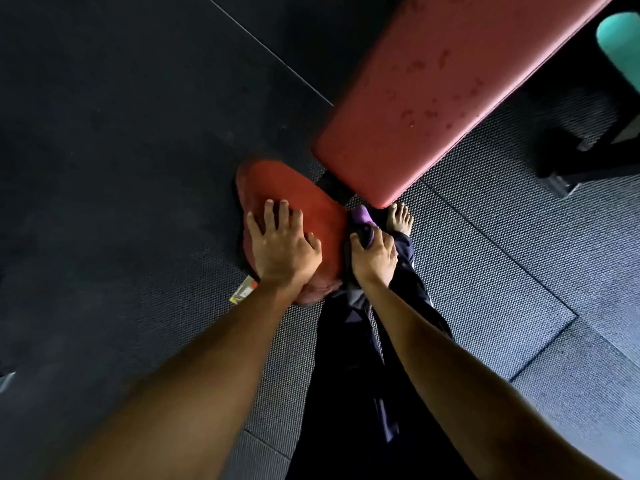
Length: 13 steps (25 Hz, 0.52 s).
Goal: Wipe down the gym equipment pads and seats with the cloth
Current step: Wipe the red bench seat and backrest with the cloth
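The left hand (pixel 282 249) lies flat, fingers spread, on the small rounded red vinyl seat pad (pixel 277 183). At the seat's 3 o'clock edge, the right hand (pixel 375 257) curls tightly round the crumpled purple cloth (pixel 362 215). The long red padded bench (pixel 433 98) stretches toward 1 o'clock.

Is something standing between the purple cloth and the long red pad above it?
Nothing visible does. The right hand grips the cloth at the right edge of the seat pad, close below the long pad. The left hand lies flat on the seat pad, off that path.
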Tool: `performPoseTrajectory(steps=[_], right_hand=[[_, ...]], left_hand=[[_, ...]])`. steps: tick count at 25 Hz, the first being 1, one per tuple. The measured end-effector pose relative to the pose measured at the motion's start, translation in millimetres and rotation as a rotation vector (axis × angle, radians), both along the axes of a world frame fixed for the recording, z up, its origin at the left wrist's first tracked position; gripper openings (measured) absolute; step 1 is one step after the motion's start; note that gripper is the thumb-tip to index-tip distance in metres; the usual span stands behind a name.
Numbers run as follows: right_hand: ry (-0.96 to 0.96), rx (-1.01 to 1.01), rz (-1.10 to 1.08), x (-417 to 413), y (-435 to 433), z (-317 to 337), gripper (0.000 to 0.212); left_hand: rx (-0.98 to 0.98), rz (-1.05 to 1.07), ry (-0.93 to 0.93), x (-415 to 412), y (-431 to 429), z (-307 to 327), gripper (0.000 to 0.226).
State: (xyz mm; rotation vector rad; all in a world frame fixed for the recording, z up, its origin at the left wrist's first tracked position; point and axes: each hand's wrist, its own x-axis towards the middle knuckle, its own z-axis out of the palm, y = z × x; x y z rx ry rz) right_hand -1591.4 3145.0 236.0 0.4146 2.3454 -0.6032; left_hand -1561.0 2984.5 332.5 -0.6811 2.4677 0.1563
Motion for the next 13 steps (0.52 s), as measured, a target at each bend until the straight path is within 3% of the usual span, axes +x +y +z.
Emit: performPoseTrajectory(steps=[2, 5, 8, 10, 13], right_hand=[[-0.185, 0.037, 0.047, -43, -23, -19, 0.06], [-0.279, -0.134, 0.199, -92, -95, -34, 0.061], [-0.155, -0.376, 0.321, -86, -159, -18, 0.051], [-0.158, -0.543, 0.23, -70, -152, 0, 0.041], [-0.041, -0.449, 0.361, -57, -83, 0, 0.032]], left_hand=[[-0.009, 0.007, 0.008, -1, -1, -2, 0.061], [-0.022, 0.008, -0.013, -3, -1, -4, 0.063], [-0.039, 0.023, 0.001, -4, -1, -5, 0.063], [-0.039, 0.022, -0.005, -4, -1, -4, 0.062], [-0.021, 0.045, 0.037, -5, -1, -2, 0.057]])
